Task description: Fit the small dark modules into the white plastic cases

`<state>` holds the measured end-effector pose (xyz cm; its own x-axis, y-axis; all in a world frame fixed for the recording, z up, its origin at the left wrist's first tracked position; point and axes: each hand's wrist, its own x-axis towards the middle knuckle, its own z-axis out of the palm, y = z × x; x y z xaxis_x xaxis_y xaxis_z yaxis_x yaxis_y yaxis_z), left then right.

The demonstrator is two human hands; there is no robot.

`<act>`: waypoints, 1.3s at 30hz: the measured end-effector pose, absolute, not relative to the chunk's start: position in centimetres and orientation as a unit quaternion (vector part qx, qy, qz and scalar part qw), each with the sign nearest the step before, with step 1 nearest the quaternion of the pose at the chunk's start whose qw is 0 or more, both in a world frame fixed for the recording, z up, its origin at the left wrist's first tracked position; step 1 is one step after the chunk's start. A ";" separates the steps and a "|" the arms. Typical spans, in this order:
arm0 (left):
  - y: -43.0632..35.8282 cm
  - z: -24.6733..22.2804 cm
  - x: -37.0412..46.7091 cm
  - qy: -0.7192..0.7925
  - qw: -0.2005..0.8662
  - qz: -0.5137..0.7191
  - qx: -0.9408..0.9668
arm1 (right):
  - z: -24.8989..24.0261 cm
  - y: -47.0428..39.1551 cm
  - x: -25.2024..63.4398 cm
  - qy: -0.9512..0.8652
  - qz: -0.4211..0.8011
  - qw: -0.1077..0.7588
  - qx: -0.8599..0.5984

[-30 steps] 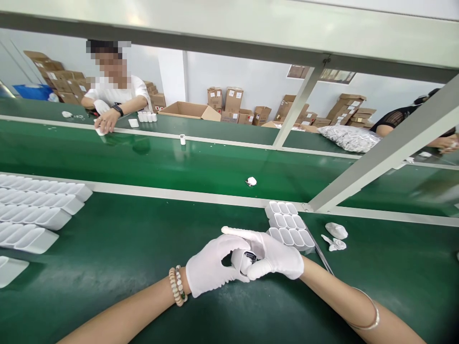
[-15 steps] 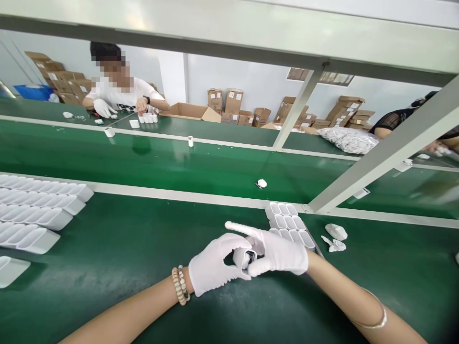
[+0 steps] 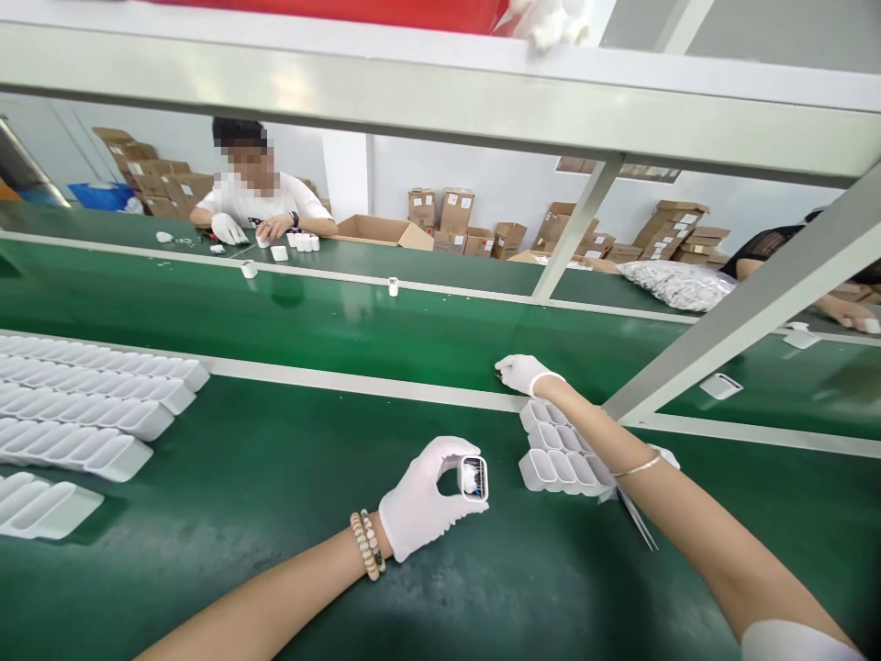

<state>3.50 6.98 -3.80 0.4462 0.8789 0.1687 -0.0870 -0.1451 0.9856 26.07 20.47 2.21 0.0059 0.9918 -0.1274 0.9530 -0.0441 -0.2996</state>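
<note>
A small white housing (image 3: 473, 478) with dark and white parts inside is gripped between the thumb and fingers of my left hand (image 3: 427, 496), its open end facing me. My right hand (image 3: 523, 374), also in a white glove, reaches over the far green belt (image 3: 330, 321). Its fingers close around a small item with a dark edge, mostly hidden by the glove. Beneath my right forearm stand rows of white empty housings (image 3: 561, 452), partly covered by the arm. A pair of metal tweezers (image 3: 639, 521) lies beside them.
Long rows of white housings (image 3: 75, 395) fill the left side. A metal post (image 3: 743, 303) slants up at the right. Another housing (image 3: 393, 286) stands across the belt. A person (image 3: 265, 202) works opposite, near a clear bag (image 3: 678, 283) farther right.
My right hand has left the housing and moved forward to the belt, where the small white part lay. My left hand still holds the housing. The view has tilted up slightly.
</note>
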 end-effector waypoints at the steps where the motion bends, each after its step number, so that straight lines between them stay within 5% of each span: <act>1: 7.0 -3.8 3.5 0.310 0.570 0.429 0.628 | 1.9 20.0 25.5 -0.701 0.169 0.059 -0.690; 9: 6.7 -3.7 3.7 0.293 0.561 0.436 0.640 | 0.0 12.8 21.4 -0.784 0.308 0.066 -0.535; 15: 7.1 -3.2 3.5 0.309 0.520 0.406 0.685 | 2.2 9.6 22.3 -0.712 0.446 0.230 -0.492; 22: 7.3 -3.0 3.2 0.310 0.494 0.353 0.731 | 2.3 7.8 20.7 -0.605 0.625 0.192 -0.453; 39: 7.2 -2.1 3.1 0.308 0.515 0.286 0.748 | 3.5 8.3 21.4 -0.646 0.632 0.129 -0.408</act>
